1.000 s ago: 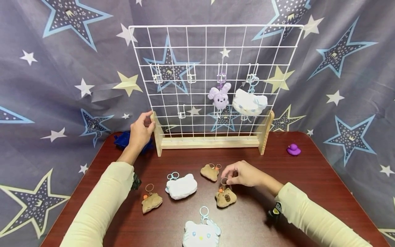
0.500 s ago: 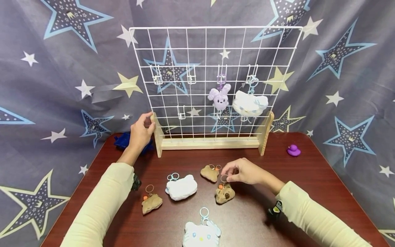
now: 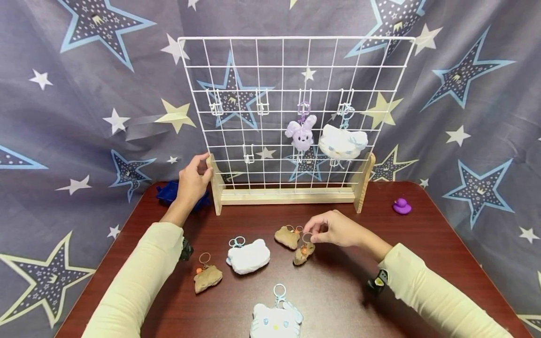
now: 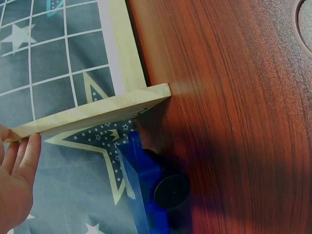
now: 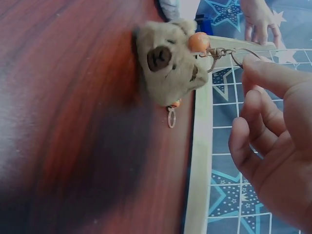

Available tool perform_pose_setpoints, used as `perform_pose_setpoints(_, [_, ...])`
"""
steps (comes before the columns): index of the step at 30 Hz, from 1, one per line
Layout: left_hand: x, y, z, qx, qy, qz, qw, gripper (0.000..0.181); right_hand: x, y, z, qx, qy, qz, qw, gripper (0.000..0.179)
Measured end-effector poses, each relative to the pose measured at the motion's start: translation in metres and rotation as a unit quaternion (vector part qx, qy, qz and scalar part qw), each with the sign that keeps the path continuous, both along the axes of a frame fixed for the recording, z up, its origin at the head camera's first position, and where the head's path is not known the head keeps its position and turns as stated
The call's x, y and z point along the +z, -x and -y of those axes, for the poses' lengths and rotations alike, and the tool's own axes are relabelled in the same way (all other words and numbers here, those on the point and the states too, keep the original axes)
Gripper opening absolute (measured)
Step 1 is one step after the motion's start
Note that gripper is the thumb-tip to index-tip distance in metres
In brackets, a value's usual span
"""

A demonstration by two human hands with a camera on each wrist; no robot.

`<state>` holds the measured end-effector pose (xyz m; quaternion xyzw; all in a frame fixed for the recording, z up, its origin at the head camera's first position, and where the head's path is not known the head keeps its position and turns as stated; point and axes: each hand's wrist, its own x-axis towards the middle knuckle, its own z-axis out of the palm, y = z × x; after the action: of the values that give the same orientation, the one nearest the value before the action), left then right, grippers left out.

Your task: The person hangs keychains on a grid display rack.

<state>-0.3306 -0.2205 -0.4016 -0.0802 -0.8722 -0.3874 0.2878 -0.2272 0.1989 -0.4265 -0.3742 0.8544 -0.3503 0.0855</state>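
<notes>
My right hand (image 3: 342, 228) pinches the metal ring of a brown plush capybara keychain (image 3: 303, 253) between thumb and index finger. In the right wrist view the capybara (image 5: 161, 63) dangles from that ring, with an orange bead (image 5: 199, 43) beside its clasp. A second brown plush keychain (image 3: 287, 237) lies close by on the table. At the far left, my left hand (image 3: 193, 178) touches the wooden side post (image 3: 215, 185) of a white wire grid rack (image 3: 282, 65). Its fingertips (image 4: 33, 141) rest fairly straight against the post's outer face in the left wrist view.
A purple bunny keychain (image 3: 302, 136) and a white cat keychain (image 3: 341, 142) hang on the rack beside bare hooks (image 3: 262, 104). On the table lie another brown keychain (image 3: 208, 278), two white ones (image 3: 249, 257), a purple duck (image 3: 401, 206) and a blue object (image 3: 167, 192).
My right hand has risen slightly and moved away from me, drawing the capybara keychain along by its ring. The capybara has turned, and its face shows less. The left hand stays put.
</notes>
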Motion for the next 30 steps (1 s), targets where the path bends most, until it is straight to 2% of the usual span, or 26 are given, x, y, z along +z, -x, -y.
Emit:
perform_pose_setpoints(6, [0.0,0.0,-0.001,0.003,0.0,-0.003,1.0,0.044,0.009,0.003,0.002,0.009,0.01,-0.009,0.9999,0.017])
perform_pose_setpoints(15, [0.001,-0.001,-0.003,0.001,0.0,0.006,1.0,0.044,0.025,0.009,0.007,-0.003,-0.001,-0.037,0.9993,0.017])
perform_pose_setpoints(22, [0.002,-0.001,-0.003,0.0,0.0,0.005,1.0,0.044,0.036,0.014,0.01,-0.006,0.007,-0.027,0.9996,0.018])
perform_pose_setpoints(30, [0.0,0.0,-0.001,0.002,0.0,0.0,1.0,0.044,0.043,0.019,0.015,0.003,0.017,-0.034,0.9993,0.02])
